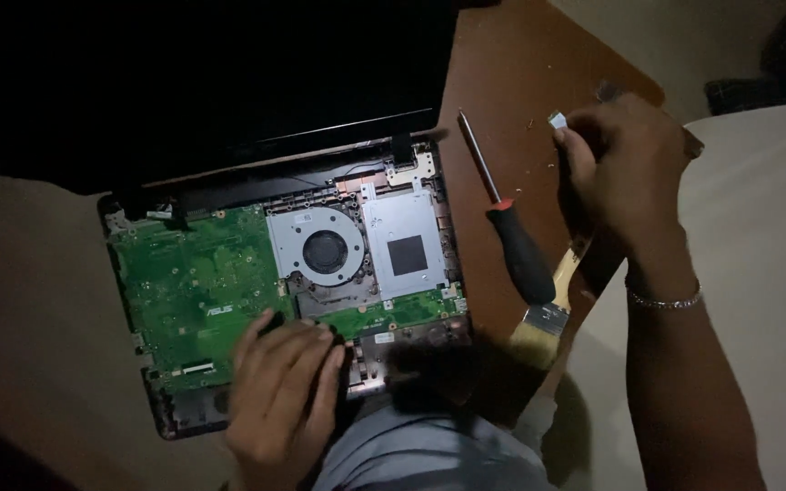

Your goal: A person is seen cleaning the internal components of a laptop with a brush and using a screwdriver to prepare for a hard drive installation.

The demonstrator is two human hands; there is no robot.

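Observation:
An opened laptop lies in front of me with its green circuit board, round cooling fan and silver heat plate exposed. My left hand rests flat on the board's near edge, fingers together, holding nothing that I can see. My right hand is raised over the brown table to the right of the laptop, pinching a small pale part between fingertips. A bracelet sits on that wrist.
A screwdriver with a black and red handle lies on the table right of the laptop. A paintbrush lies beside it, partly under my right arm. Small crumbs dot the table. The dark laptop screen stands behind.

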